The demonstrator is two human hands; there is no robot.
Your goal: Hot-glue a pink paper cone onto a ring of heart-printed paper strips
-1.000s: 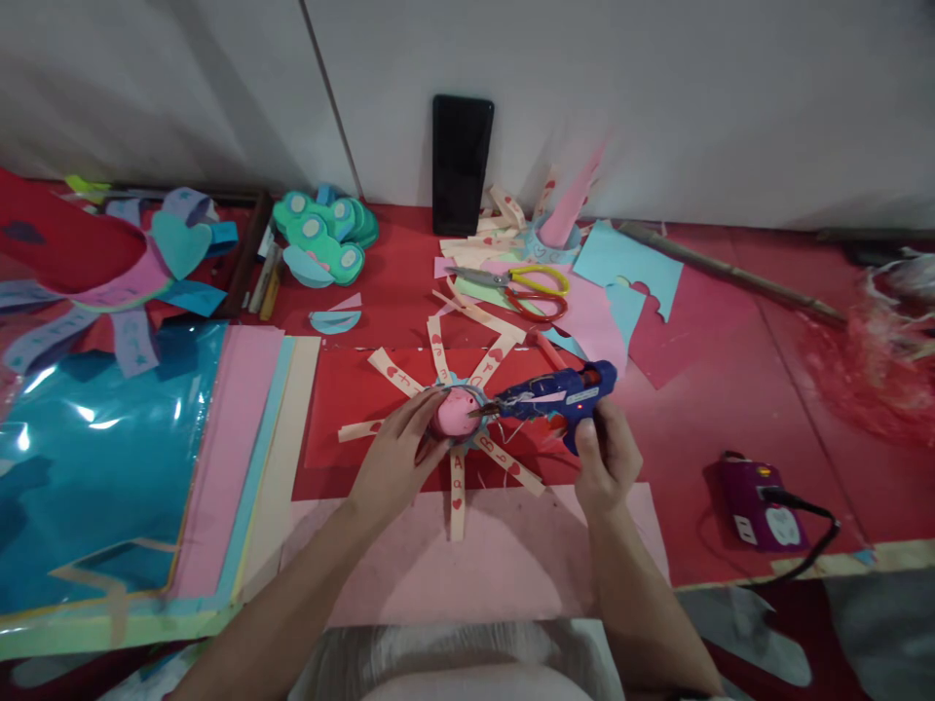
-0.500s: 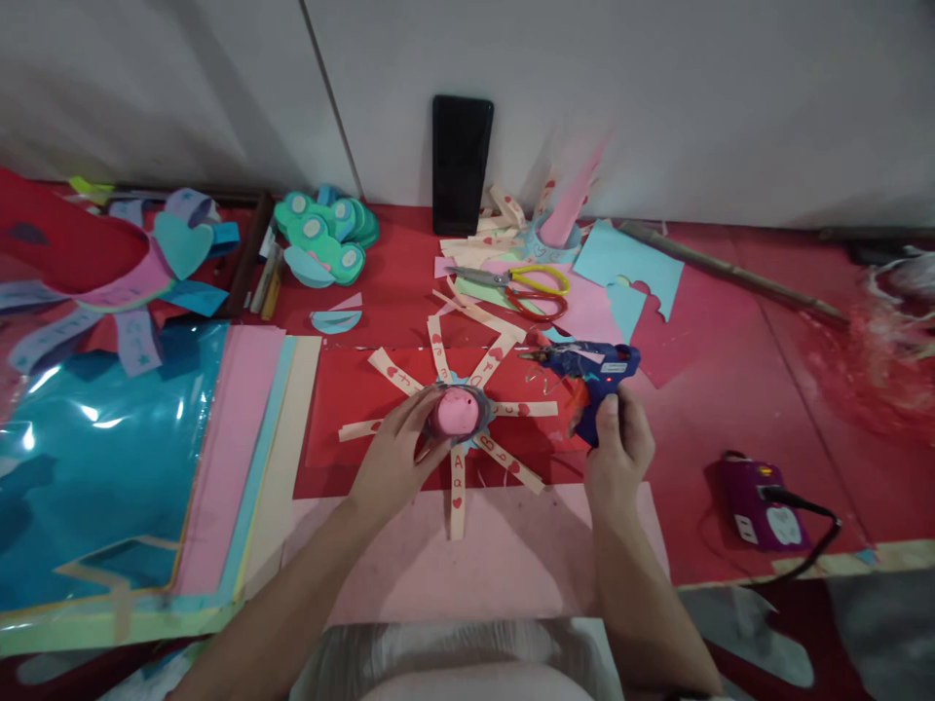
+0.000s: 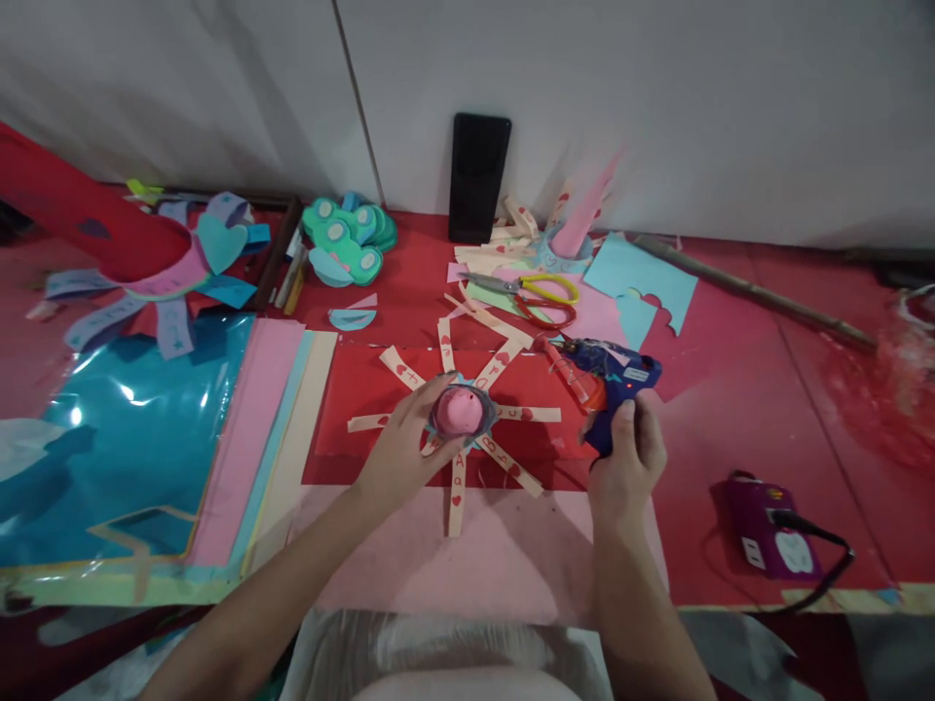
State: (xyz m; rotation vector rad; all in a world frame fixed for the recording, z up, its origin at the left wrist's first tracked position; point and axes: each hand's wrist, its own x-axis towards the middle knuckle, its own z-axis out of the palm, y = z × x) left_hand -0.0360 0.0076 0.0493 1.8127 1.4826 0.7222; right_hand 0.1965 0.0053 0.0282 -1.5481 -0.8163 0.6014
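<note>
A pink paper cone point(image 3: 460, 411) points up toward me from the middle of a paper craft, and my left hand point(image 3: 405, 438) curls its fingers and thumb around the base. Cream paper strips point(image 3: 458, 497) with letters and red hearts fan out from under the cone in several directions. My right hand point(image 3: 629, 450) grips a dark blue hot glue gun point(image 3: 620, 380) by its handle, nozzle toward the left, a red light lit on its side. The gun is apart from the strips, right of them. A red paper sheet point(image 3: 357, 380) lies beneath the craft.
Yellow-and-red scissors point(image 3: 541, 292) lie behind the craft among paper scraps. A black phone point(image 3: 478, 180) leans on the wall. A purple power box point(image 3: 770, 531) with a cable sits at right, a bamboo stick point(image 3: 752, 287) behind. Stacked coloured paper point(image 3: 278, 428) and a red cone craft point(image 3: 138, 243) occupy the left.
The glue gun in my right hand has shifted slightly right, away from the strips. My left hand stays around the cone. The whole view has shifted a little, showing more at left.
</note>
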